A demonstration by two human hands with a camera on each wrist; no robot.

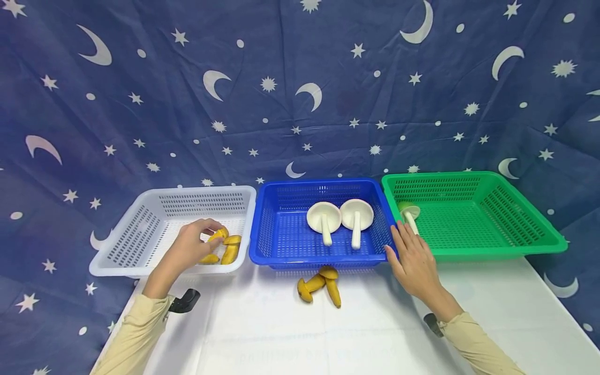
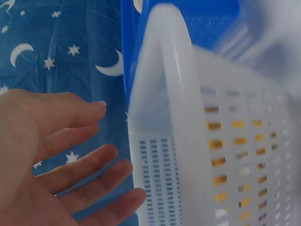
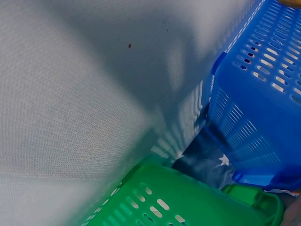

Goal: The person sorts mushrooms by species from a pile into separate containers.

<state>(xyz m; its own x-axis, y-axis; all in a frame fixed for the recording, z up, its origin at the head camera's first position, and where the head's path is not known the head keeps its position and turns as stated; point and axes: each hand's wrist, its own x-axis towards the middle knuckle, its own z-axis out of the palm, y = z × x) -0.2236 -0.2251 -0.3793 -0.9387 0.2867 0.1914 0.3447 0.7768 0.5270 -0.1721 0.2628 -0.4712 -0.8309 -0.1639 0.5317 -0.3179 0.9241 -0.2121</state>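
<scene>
My left hand (image 1: 192, 245) is over the right part of the white basket (image 1: 123, 270), close to the yellow-brown toy mushrooms (image 1: 230, 251) inside. In the left wrist view, the left hand (image 2: 70, 160) has its thumb and fingers apart with nothing between them; yellow shows through the basket's slotted wall. My right hand (image 1: 414, 263) lies with extended fingers at the front corner where the blue basket (image 1: 319, 260) and green basket (image 1: 492, 252) meet. Whether it presses on the rims I cannot tell. Two white mushrooms (image 1: 324, 217) lie in the blue basket.
A green-capped mushroom (image 1: 409, 210) with a white stem lies at the green basket's left side. Two yellow-brown mushrooms (image 1: 332, 286) lie touching on the white table (image 1: 281, 338), before the blue basket. A blue star-and-moon cloth (image 1: 267, 114) hangs behind the baskets.
</scene>
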